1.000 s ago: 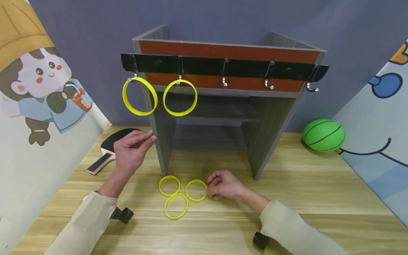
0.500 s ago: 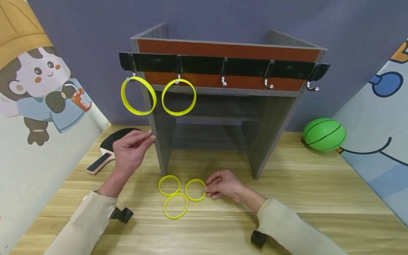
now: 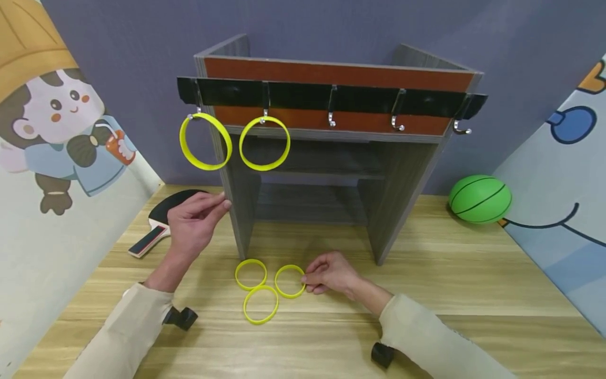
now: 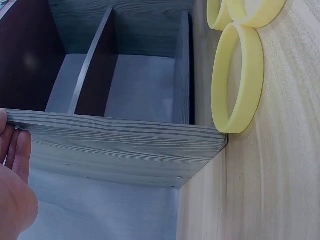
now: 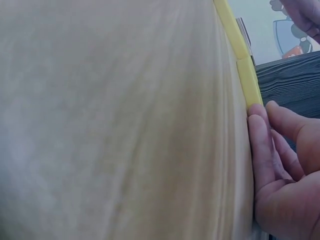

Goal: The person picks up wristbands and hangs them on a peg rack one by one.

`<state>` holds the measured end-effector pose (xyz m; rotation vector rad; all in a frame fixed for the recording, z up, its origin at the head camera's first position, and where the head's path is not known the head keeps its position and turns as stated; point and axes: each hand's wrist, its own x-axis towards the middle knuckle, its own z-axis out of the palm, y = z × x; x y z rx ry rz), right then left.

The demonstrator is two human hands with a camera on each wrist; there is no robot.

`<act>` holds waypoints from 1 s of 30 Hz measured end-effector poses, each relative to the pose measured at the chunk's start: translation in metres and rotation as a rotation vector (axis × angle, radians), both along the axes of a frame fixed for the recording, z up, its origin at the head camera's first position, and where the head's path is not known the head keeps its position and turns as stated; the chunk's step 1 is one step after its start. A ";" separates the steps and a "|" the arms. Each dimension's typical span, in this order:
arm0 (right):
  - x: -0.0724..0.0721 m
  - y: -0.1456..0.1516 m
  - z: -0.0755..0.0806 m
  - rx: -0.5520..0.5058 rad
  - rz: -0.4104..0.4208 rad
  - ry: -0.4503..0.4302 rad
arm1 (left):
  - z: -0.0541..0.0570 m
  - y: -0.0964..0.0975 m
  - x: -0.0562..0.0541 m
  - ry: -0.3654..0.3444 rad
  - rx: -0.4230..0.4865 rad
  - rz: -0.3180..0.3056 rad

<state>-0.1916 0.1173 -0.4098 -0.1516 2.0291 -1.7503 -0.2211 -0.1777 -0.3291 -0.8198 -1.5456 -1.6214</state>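
Yellow ring (image 3: 290,296), rightmost of three on the table (image 3: 331,342), lies flat and immediately left of the right hand (image 3: 333,272). I log the right hand as the nearer: its thumb and fingertips pinch narrowly at the ring's right edge. Round, so no long axis to line up with. The neighbouring rings (image 3: 251,260) lie to its left, one level with it, one nearer; I cannot tell whether the nearer one touches it. Middle hook (image 3: 332,121), bare, sits high on the far side, slightly right of the ring; two hanging rings (image 3: 264,168) occupy the hooks left of it. Left hand (image 3: 194,218), far left, grips the left front edge of the shelf unit (image 3: 402,184). Brands, labels, writing: I can read none.
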 end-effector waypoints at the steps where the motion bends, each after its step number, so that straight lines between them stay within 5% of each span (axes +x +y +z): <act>1: 0.000 0.000 0.000 -0.001 -0.003 -0.001 | 0.000 0.000 0.000 0.000 -0.001 0.004; 30: 0.004 -0.001 0.003 -0.002 -0.032 0.034 | 0.000 0.000 0.000 0.001 -0.001 0.000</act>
